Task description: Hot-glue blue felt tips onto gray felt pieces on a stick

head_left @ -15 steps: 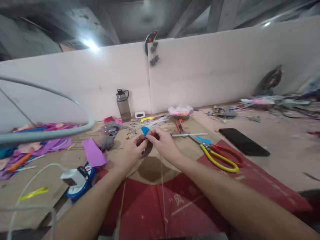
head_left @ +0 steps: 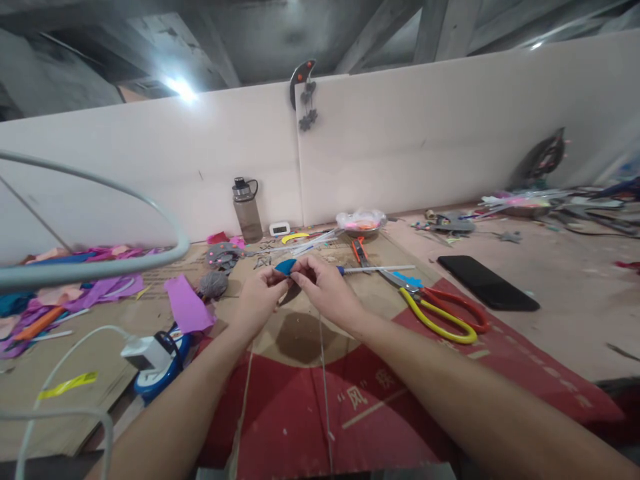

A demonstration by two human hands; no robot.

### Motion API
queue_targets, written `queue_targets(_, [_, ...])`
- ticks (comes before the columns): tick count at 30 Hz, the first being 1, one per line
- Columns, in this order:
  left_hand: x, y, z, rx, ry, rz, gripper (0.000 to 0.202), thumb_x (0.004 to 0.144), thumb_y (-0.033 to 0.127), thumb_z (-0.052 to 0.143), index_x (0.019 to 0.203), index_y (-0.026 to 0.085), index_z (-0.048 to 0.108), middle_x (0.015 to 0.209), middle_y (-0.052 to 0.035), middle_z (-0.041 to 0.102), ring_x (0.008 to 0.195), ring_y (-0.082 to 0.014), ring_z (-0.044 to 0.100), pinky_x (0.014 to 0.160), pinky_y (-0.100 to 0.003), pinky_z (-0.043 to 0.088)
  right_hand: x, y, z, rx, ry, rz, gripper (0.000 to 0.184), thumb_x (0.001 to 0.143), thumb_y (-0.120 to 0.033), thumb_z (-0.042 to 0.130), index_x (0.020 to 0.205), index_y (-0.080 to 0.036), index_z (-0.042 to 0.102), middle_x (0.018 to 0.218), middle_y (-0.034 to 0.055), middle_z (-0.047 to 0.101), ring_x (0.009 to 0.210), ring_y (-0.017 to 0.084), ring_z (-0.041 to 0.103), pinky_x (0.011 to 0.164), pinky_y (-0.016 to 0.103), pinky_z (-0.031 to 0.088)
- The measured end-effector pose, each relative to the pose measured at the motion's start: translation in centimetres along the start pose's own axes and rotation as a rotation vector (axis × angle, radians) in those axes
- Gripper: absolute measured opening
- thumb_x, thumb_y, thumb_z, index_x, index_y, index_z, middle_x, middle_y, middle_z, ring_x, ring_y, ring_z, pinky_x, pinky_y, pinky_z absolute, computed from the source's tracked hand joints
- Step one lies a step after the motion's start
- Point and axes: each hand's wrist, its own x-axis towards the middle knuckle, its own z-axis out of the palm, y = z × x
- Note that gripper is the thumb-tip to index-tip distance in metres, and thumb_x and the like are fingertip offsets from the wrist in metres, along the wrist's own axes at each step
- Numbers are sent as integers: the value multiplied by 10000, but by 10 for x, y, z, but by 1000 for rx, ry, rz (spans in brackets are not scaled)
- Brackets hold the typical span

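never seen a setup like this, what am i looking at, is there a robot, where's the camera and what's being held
No robot here: these are a person's own two bare arms. The camera is worn on their head, looking forward and down, so the left hand and right hand reach away from you.

Their fingers meet around a small blue piece. Something darker shows beneath the fingers, too hidden to name.

Below is red and brown cardboard. To the right lie scissors, with one yellow and one red handle, and a black phone. To the left are a purple piece and a grey ball. A bottle stands farther back.
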Motion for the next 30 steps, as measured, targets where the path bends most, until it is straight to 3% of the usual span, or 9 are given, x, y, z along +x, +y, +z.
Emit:
queue_targets(5, [-2,0,4,-247,-84,-7,206,683,319,654,814,165,615,799,-25,643,769,-157,612,752,-318,508,0,2,0,-13,4,-11,44,783,-162,469,802,-182,504,756,-7,529,707,123,482,667,260,380])
queue_targets(11, [-1,-2,5,-296,-59,37,226,698,312,636,877,178,607,881,-41,642,813,-181,619,756,-356,525,1,2,0,0,11,10,21,789,-189,463,796,-188,483,735,-11,515,678,124,472,648,266,379])
queue_targets(16, [2,-4,3,-278,62,35,193,668,304,665,760,161,574,736,-23,631,713,-160,625,740,-358,533,0,6,3,111,-12,24,73,794,-211,472,864,-193,466,776,-6,505,704,120,480,666,265,399])
queue_targets(21, [10,-11,-6,-297,237,118,198,653,288,673,702,162,529,666,25,551,643,-115,591,697,-340,554,-2,9,6,157,-37,87,152,808,-254,474,944,-188,487,814,3,528,717,115,489,656,257,394])
queue_targets(26, [22,-14,-21,-398,368,150,232,611,260,693,708,159,508,657,41,500,599,-85,546,657,-333,559,-1,5,1,159,-217,208,165,802,-300,478,776,-167,572,634,-27,476,578,89,414,522,217,325])
queue_targets(30, [28,-14,-32,-495,438,89,264,585,226,698,701,164,469,592,58,498,544,-81,546,641,-335,550,0,0,-6,300,-299,394,229,805,-356,475,819,-165,601,521,-65,343,450,61,279,411,193,220])
